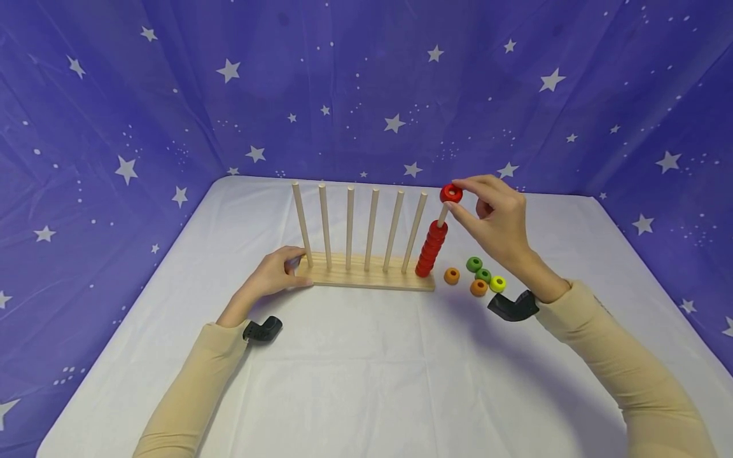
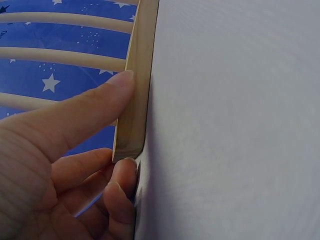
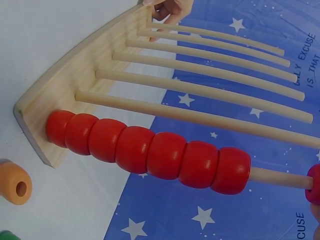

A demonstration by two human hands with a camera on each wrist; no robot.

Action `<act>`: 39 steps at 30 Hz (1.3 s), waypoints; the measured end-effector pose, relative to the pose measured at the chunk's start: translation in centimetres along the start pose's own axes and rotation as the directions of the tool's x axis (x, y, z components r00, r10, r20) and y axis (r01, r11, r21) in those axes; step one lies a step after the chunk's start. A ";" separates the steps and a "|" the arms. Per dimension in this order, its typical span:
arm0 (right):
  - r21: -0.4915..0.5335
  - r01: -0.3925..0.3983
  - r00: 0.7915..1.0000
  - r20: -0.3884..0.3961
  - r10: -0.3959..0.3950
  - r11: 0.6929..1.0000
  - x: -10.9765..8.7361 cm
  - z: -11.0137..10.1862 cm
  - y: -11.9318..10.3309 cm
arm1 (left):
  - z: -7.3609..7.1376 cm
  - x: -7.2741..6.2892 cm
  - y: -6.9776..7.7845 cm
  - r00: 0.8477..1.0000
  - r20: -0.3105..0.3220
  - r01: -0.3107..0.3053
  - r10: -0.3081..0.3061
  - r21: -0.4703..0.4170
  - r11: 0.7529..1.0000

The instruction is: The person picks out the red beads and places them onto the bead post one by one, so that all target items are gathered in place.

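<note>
A wooden peg rack (image 1: 366, 278) stands on the table, with several upright pegs along its base. My left hand (image 1: 273, 272) grips the base's left end, its thumb (image 2: 95, 107) on the long edge and its fingers at the end. Several red beads (image 1: 431, 248) are stacked on the rightmost peg (image 3: 280, 177). At this peg's top, my right hand (image 1: 497, 216) pinches another red bead (image 1: 451, 193) between thumb and fingertips. The right wrist view shows the peg's tip meeting that bead (image 3: 314, 184) at the image edge; most of the right hand is out of that view.
Right of the rack lie loose beads: two orange (image 1: 452, 275), two green (image 1: 474, 264) and one yellow (image 1: 497, 284). A white cloth (image 1: 355, 369) covers the table. Behind hangs a blue curtain (image 1: 321, 83) with white stars. Each wrist wears a black mount (image 1: 263, 329).
</note>
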State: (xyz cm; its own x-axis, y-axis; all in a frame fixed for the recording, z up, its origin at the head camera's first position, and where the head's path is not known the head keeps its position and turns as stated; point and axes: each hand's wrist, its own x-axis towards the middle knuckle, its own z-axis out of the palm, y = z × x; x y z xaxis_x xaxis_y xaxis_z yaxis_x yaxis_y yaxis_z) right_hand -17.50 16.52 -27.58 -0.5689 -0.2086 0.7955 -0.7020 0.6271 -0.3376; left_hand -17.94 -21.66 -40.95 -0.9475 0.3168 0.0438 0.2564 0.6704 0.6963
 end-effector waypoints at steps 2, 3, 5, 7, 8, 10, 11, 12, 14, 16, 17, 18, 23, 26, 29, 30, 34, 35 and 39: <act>0.005 -0.012 1.000 0.000 0.012 1.000 0.0 0.1 0.0 | 0.0 -0.1 0.0 0.999 -0.016 -0.034 0.034 -0.016 0.999; 0.008 -0.018 1.000 0.001 0.018 1.000 0.0 0.1 0.0 | 0.0 -0.2 0.0 0.999 -0.018 -0.040 0.040 -0.020 0.999; 0.015 -0.028 1.000 0.003 0.028 1.000 0.0 0.2 -0.1 | 0.0 -0.2 0.0 0.999 -0.018 -0.036 0.035 -0.020 0.999; 0.015 -0.030 1.000 0.008 0.030 0.999 -0.1 0.2 -0.1 | 0.0 -0.1 0.0 1.000 -0.014 -0.022 0.022 -0.006 1.000; 0.014 -0.033 0.999 0.010 0.033 0.999 -0.1 0.2 -0.1 | 0.0 0.0 -0.1 1.000 0.001 -0.001 0.001 -0.002 1.000; 0.013 -0.035 0.999 0.016 0.034 0.999 -0.2 0.2 0.0 | 0.0 0.1 -0.1 1.000 0.007 0.017 -0.017 0.014 1.000; 0.012 -0.035 0.999 0.019 0.035 0.999 -0.3 0.2 0.1 | 0.1 0.1 -0.1 1.000 0.009 0.018 -0.018 0.020 1.000; 0.012 -0.036 0.999 0.021 0.035 0.999 -0.3 0.2 0.1 | 0.0 0.1 -0.1 1.000 0.009 0.018 -0.018 0.022 1.000; 0.009 -0.036 0.999 0.026 0.036 0.999 -0.4 0.2 0.2 | 0.1 0.1 -0.1 1.000 0.009 0.019 -0.019 0.020 1.000; 0.009 -0.034 0.999 0.029 0.033 0.999 -0.5 0.2 0.2 | 0.1 0.1 -0.1 1.000 0.008 0.020 -0.021 0.018 1.000; 0.008 -0.034 0.999 0.031 0.033 0.999 -0.6 0.2 0.3 | 0.1 0.1 -0.1 1.000 0.006 0.023 -0.023 0.018 1.000; 0.009 -0.034 0.999 0.032 0.033 0.999 -0.7 0.3 0.3 | 0.1 0.0 -0.1 1.000 0.006 0.024 -0.024 0.018 1.000; 0.012 -0.027 0.999 0.040 0.027 1.000 -1.0 0.6 0.6 | 0.2 0.0 -0.1 0.999 0.009 0.035 -0.035 0.016 0.999; 0.013 -0.021 0.999 0.047 0.020 1.000 -1.1 0.8 0.7 | 0.1 -0.1 -0.1 0.999 0.012 0.038 -0.038 0.012 0.999; 0.008 -0.022 0.998 0.053 0.021 1.000 -1.2 0.9 0.7 | 0.1 -0.1 -0.1 0.999 0.014 0.038 -0.038 0.007 0.999; 0.005 -0.023 0.998 0.055 0.022 1.000 -1.2 0.9 0.8 | 0.1 0.0 -0.1 0.999 0.014 0.040 -0.040 0.006 0.999; -0.007 -0.037 0.997 0.065 0.038 0.999 -1.4 0.9 0.9 | 0.0 0.0 0.0 0.999 0.018 0.048 -0.048 0.001 0.999; -0.008 -0.042 0.997 0.068 0.042 0.999 -1.5 0.9 0.9 | -0.1 0.0 0.0 0.999 0.020 0.047 -0.047 0.002 0.999; 0.004 -0.054 0.995 0.078 0.054 0.999 -1.9 1.1 1.1 | -0.1 0.1 0.1 0.999 0.023 0.047 -0.047 0.004 0.999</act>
State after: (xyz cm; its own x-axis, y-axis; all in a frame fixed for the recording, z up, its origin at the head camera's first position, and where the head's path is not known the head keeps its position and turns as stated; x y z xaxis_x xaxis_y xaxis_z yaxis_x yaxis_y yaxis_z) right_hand -17.64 16.75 -30.01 -0.6376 -0.2324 0.7345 -0.6716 0.6348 -0.3822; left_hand -18.01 -21.66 -40.85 -0.9539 0.3000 -0.0057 0.2120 0.6873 0.6947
